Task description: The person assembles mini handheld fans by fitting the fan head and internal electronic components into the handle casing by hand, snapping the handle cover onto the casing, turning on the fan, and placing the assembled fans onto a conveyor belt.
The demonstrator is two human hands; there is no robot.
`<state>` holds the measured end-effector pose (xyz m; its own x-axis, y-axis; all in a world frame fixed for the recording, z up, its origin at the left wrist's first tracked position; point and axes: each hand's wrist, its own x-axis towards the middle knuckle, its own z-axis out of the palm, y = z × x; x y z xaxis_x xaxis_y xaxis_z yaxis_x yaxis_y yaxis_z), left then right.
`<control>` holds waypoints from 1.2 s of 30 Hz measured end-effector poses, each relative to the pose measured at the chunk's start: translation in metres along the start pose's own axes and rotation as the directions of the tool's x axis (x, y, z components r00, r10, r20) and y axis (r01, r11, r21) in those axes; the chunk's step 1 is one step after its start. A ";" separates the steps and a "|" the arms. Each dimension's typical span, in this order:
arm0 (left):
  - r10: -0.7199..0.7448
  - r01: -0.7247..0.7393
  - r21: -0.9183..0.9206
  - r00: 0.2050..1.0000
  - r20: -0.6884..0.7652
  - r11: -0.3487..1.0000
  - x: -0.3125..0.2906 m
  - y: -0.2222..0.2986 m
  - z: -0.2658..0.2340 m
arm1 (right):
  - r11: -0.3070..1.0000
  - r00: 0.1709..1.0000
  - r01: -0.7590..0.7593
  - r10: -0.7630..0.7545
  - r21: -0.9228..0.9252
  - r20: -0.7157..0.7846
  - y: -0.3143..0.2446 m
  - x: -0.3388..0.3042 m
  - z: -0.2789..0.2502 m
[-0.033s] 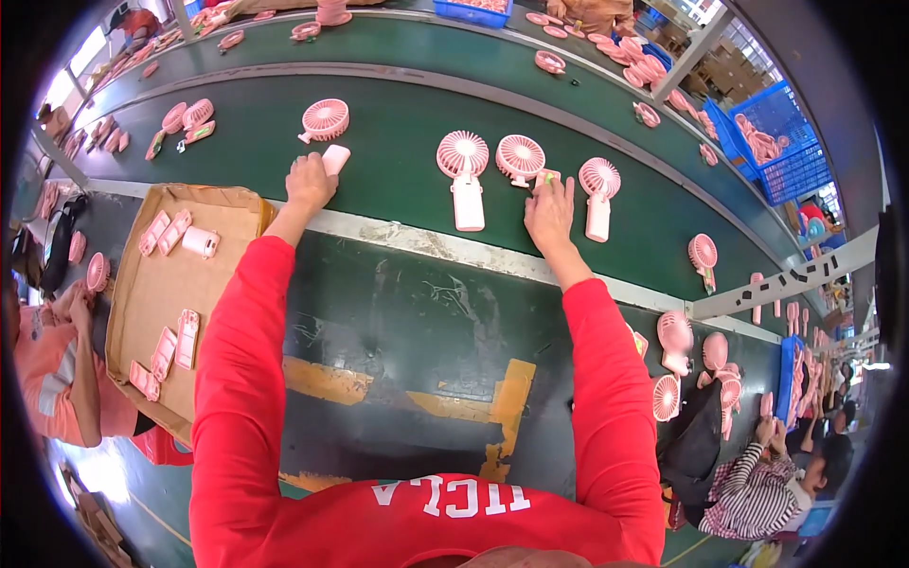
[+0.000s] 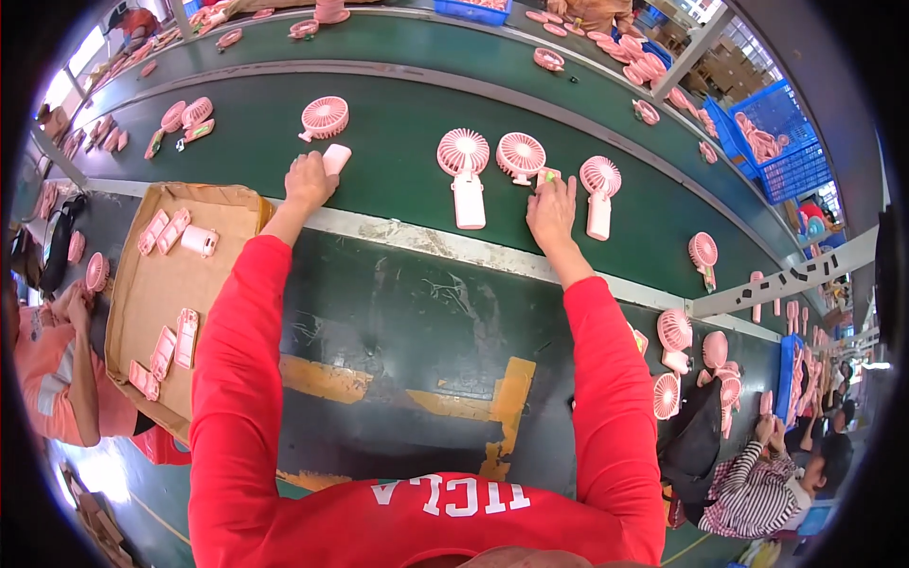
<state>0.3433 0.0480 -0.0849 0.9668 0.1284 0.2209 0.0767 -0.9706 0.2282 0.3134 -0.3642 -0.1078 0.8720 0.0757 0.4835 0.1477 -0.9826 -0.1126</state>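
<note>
- The person's left hand point(image 2: 309, 182) curls around a pale pink casing point(image 2: 337, 158).
- The right hand point(image 2: 551, 210) touches or nears a pink fan point(image 2: 521, 152) — grip unclear.

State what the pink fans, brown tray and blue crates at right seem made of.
Pink fans: probably moulded plastic, smooth and satin, with thin, even grille ribs. Brown tray: likely cardboard, matt, with worn, uneven edges. Blue crates: apparently plastic, semi-gloss, with lattice walls.

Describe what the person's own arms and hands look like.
Both arms wear long, creased red sleeves that stop just short of the wrists, part of a red top with white lettering. The left hand and right hand are ungloved.
</note>
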 end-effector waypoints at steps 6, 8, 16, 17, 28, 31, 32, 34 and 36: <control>0.049 0.264 -0.839 0.945 0.324 0.475 -0.040 0.028 -0.076 | 0.951 0.994 0.058 -0.028 0.303 -0.103 -0.011 -0.021 -0.058; 0.134 0.209 -0.895 0.950 0.281 0.394 -0.070 0.041 -0.106 | 0.954 0.987 0.087 -0.043 0.287 -0.157 -0.027 -0.044 -0.096; 0.509 0.051 -0.895 0.808 0.298 0.443 -0.238 0.098 -0.115 | 0.988 0.997 0.066 -0.059 0.138 -0.053 -0.070 -0.194 -0.180; 0.524 0.078 -0.882 0.779 0.345 0.465 -0.255 0.104 -0.108 | 0.992 0.999 0.030 -0.028 0.119 -0.025 -0.077 -0.209 -0.190; 0.660 -0.440 -0.700 0.749 0.059 0.562 -0.263 0.156 -0.094 | 0.933 0.972 -0.211 0.232 -0.292 0.036 -0.025 -0.265 -0.250; 0.630 -0.441 -0.659 0.774 0.066 0.610 -0.242 0.189 -0.074 | 0.983 0.984 -0.178 0.176 -0.049 -0.035 -0.072 -0.249 -0.270; 0.630 -0.445 -0.641 0.772 0.079 0.626 -0.238 0.201 -0.071 | 0.974 0.982 -0.188 0.187 0.124 0.022 -0.089 -0.248 -0.272; 0.676 -0.432 -0.620 0.701 0.225 0.654 -0.233 0.221 -0.067 | 0.909 0.961 -0.227 0.152 0.350 0.230 -0.122 -0.255 -0.256; 0.681 -0.351 -0.603 0.541 0.495 0.717 -0.226 0.234 -0.058 | 0.884 0.953 -0.131 -0.013 0.448 0.303 -0.146 -0.261 -0.237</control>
<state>0.1288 -0.1961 -0.0265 0.6954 -0.6919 -0.1943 -0.4309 -0.6178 0.6577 -0.0461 -0.2810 -0.0117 0.9705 0.1362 0.1987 0.2257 -0.8028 -0.5519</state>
